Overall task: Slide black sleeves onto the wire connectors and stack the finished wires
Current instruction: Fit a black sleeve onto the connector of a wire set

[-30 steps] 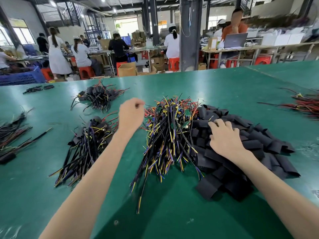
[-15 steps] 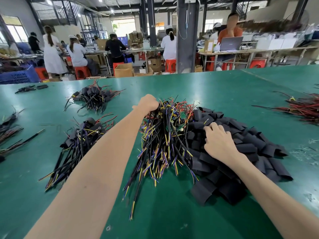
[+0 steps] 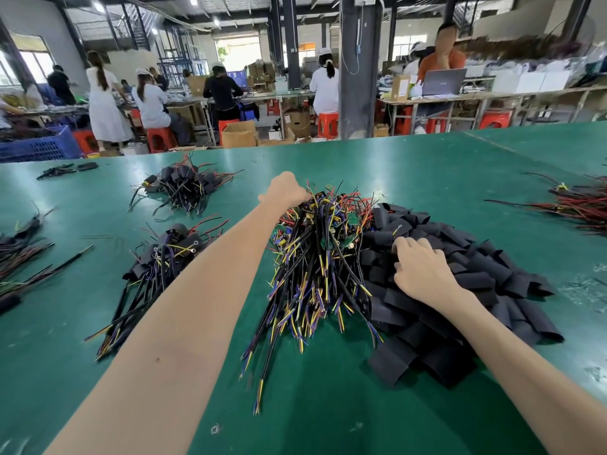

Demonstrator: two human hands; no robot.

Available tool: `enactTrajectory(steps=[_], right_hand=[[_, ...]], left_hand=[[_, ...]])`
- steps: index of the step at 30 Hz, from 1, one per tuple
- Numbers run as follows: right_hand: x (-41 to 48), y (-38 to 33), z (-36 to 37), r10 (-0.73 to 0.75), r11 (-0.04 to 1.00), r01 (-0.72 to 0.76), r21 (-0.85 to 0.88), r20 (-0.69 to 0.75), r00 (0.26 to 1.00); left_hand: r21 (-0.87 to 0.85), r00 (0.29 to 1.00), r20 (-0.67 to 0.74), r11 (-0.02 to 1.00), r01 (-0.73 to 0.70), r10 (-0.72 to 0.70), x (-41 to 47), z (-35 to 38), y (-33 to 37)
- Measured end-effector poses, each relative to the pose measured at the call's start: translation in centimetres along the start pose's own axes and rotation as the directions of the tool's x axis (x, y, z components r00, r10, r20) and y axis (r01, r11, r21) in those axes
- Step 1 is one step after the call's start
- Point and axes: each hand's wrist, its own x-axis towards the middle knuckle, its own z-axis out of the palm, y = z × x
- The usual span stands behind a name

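Observation:
A big pile of multicoloured wires (image 3: 315,267) with connectors and small green boards lies mid-table. Right beside it sits a heap of flat black sleeves (image 3: 486,280). My left hand (image 3: 285,192) reaches over the far left top of the wire pile. Its fingers curl down into the connector ends and grip a wire; the fingertips are hidden. My right hand (image 3: 423,274) rests on the sleeve heap with bent fingers, thumb and forefinger pinching a sleeve at the heap's left side. A stack of sleeved wires (image 3: 164,257) lies to the left of my left arm.
A second sleeved bundle (image 3: 187,185) lies farther back on the green table (image 3: 328,405). More wire bundles sit at the left edge (image 3: 19,254) and the right edge (image 3: 578,205). People work at benches behind the table.
My left hand has moved right and away from the sleeved stack to the far top of the wire pile. My right hand has stayed on the sleeve heap.

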Motion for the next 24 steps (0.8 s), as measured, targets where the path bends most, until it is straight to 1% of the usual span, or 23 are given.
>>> enactTrajectory(steps=[2, 4, 6, 7, 8, 9, 10, 11, 12, 14, 15, 16, 18, 20, 21, 22, 24], right_hand=[[0.1, 0.2, 0.2, -0.009, 1.0, 0.009, -0.03, -0.003, 1.0], [0.1, 0.3, 0.4, -0.011, 0.998, 0.011, -0.059, 0.003, 1.0], [0.2, 0.5, 0.6, -0.014, 0.998, 0.014, -0.068, 0.003, 1.0], [0.2, 0.5, 0.6, -0.018, 0.997, 0.017, -0.074, 0.0, 1.0], [0.2, 0.6, 0.7, -0.023, 0.996, 0.023, -0.085, -0.004, 1.0], [0.3, 0.6, 0.7, -0.03, 0.995, 0.029, -0.095, -0.003, 1.0], [0.4, 0.7, 0.7, -0.033, 0.995, 0.033, -0.095, 0.006, 0.999], [0.4, 0.7, 0.7, -0.035, 0.996, 0.036, -0.078, 0.02, 0.999], [0.5, 0.8, 0.7, -0.039, 0.998, 0.041, -0.049, 0.04, 0.998], [0.6, 1.0, 0.5, -0.057, 0.998, 0.056, 0.022, 0.069, 0.996], [0.7, 1.2, 0.4, -0.062, 0.996, 0.057, 0.062, 0.07, 0.996], [0.7, 1.3, 0.4, -0.062, 0.993, 0.055, 0.107, 0.063, 0.996], [0.9, 1.5, 0.4, -0.055, 0.982, 0.047, 0.182, 0.035, 0.998], [1.1, 1.7, 0.5, -0.054, 0.983, 0.048, 0.179, 0.032, 0.998], [1.2, 1.7, 0.6, -0.056, 0.987, 0.048, 0.151, 0.048, 0.997], [1.3, 1.8, 0.7, -0.054, 0.992, 0.046, 0.121, 0.065, 0.996], [1.5, 2.0, 0.8, -0.049, 0.994, 0.041, 0.104, 0.079, 0.996]], left_hand=[[-0.072, 0.996, -0.09, 0.997, 0.012, -0.019, -0.5, -0.1, 0.1], [-0.173, 0.973, -0.212, 0.984, 0.05, -0.087, -0.8, -0.5, 0.4], [-0.278, 0.926, -0.337, 0.958, 0.075, -0.17, -1.4, -1.6, 1.1], [-0.311, 0.891, -0.406, 0.947, 0.076, -0.204, -1.8, -2.3, 1.5], [-0.314, 0.856, -0.474, 0.948, 0.056, -0.207, -2.4, -3.1, 1.9], [-0.283, 0.822, -0.543, 0.959, 0.01, -0.169, -2.9, -4.0, 2.2], [-0.232, 0.795, -0.6, 0.971, -0.058, -0.096, -3.5, -5.0, 2.4], [-0.182, 0.77, -0.638, 0.973, -0.143, -0.006, -4.2, -6.0, 2.5], [-0.154, 0.758, -0.648, 0.961, -0.23, 0.077, -5.0, -7.0, 2.6], [-0.074, 0.735, -0.63, 0.923, -0.377, 0.25, -6.6, -9.2, 2.6], [0.012, 0.718, -0.605, 0.906, -0.424, 0.344, -7.6, -10.2, 2.4], [0.104, 0.709, -0.556, 0.883, -0.459, 0.434, -8.5, -11.0, 2.1], [0.262, 0.737, -0.395, 0.836, -0.482, 0.549, -10.3, -11.7, 1.1], [0.405, 0.788, -0.237, 0.794, -0.452, 0.569, -11.8, -10.7, -0.6], [0.444, 0.809, -0.181, 0.78, -0.44, 0.559, -12.3, -9.7, -1.7], [0.451, 0.825, -0.145, 0.779, -0.436, 0.546, -12.8, -8.5, -2.9], [0.396, 0.836, -0.128, 0.8, -0.45, 0.534, -13.7, -6.0, -5.2]])
